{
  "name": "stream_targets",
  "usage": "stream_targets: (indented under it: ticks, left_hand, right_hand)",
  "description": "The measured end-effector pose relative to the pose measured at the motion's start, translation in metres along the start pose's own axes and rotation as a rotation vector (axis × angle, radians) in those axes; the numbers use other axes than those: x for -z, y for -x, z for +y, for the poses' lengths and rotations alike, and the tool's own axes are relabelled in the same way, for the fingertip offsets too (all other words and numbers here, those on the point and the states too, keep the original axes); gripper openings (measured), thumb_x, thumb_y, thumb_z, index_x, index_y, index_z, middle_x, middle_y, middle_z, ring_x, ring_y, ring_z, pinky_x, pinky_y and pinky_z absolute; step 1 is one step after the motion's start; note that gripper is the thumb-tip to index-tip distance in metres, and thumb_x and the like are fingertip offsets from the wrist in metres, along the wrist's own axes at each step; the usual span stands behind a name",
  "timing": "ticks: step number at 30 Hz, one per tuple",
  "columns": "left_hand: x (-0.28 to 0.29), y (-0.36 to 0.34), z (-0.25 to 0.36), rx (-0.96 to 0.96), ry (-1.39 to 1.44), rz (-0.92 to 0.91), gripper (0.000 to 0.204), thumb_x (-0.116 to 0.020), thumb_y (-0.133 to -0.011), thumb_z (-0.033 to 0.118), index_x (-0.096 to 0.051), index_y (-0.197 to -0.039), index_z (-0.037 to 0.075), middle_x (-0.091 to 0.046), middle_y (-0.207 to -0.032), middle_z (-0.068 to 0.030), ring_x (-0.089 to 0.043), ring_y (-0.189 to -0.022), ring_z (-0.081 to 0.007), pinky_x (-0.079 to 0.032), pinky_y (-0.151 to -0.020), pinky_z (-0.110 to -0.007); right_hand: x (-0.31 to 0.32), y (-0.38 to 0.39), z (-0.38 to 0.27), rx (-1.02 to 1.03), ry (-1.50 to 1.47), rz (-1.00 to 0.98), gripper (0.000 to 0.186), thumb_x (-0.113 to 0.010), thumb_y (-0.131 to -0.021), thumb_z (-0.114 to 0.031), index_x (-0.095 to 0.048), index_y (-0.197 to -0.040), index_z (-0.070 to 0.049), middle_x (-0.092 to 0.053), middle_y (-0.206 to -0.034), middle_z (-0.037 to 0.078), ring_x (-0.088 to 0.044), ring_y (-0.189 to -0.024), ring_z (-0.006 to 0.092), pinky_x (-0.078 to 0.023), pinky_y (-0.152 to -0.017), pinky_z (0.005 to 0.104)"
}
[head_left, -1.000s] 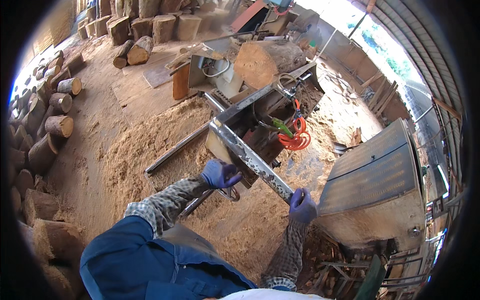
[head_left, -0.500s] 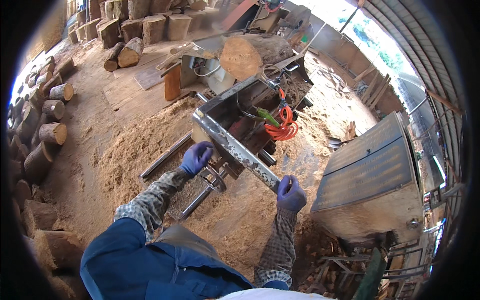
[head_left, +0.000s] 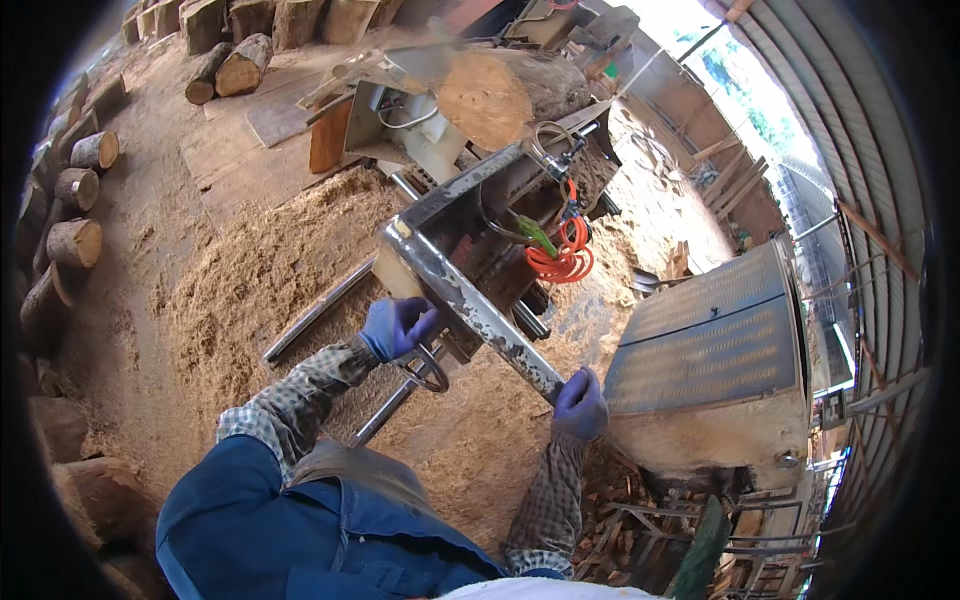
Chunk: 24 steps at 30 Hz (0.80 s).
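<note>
A dark metal machine frame (head_left: 470,300) with worn, peeling paint stands before me on metal rails (head_left: 320,310). My left hand (head_left: 398,328), in a purple glove, is closed with curled fingers just above a small handwheel (head_left: 428,370) under the frame's corner. Whatever lies in those fingers is hidden. My right hand (head_left: 581,405), also gloved in purple, is closed around the near right end of the frame's long beam. On the frame hang a coiled orange hose (head_left: 562,252) and a green-handled air gun (head_left: 537,236).
Behind the machine lies a large log (head_left: 485,100), cut face showing. Several short logs (head_left: 75,243) line the left side. Sawdust (head_left: 240,290) is heaped on the ground. A big metal-topped box (head_left: 705,350) stands at right, with scrap wood (head_left: 625,510) beneath it.
My head view has shifted, so the box and logs appear farther left. My left hand has come down slightly toward the handwheel. The right hand stays at the beam's end.
</note>
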<state>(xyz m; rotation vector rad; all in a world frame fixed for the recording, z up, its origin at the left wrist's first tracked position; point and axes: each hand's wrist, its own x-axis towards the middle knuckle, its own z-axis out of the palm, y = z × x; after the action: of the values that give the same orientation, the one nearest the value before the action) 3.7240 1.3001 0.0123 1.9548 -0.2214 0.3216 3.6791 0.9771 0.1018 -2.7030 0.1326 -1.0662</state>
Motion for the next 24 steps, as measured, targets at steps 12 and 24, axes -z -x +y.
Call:
stream_targets:
  ticks: [12, 24]
  left_hand:
    - [-0.003, -0.031, -0.039, 0.043, 0.259, 0.011, 0.035, -0.056, -0.099, 0.031, -0.065, -0.087, -0.001, -0.060, -0.071, -0.0146, -0.058, -0.065, -0.0220, -0.047, -0.064, -0.036]
    - [-0.025, -0.076, -0.065, 0.087, 0.251, 0.030, 0.038, -0.055, -0.097, 0.034, -0.068, -0.089, 0.000, -0.064, -0.072, -0.0154, -0.065, -0.068, -0.0212, -0.050, -0.065, -0.035]
  right_hand:
    - [-0.024, -0.018, -0.001, 0.002, 0.067, -0.036, 0.028, -0.054, -0.098, -0.026, -0.074, -0.103, -0.007, -0.070, -0.077, 0.020, -0.069, -0.068, 0.0361, -0.054, -0.061, 0.0456]
    - [-0.055, -0.053, 0.003, -0.056, 0.152, -0.207, 0.031, -0.046, -0.101, -0.027, -0.071, -0.107, -0.009, -0.073, -0.094, 0.018, -0.071, -0.086, 0.0362, -0.055, -0.073, 0.0444]
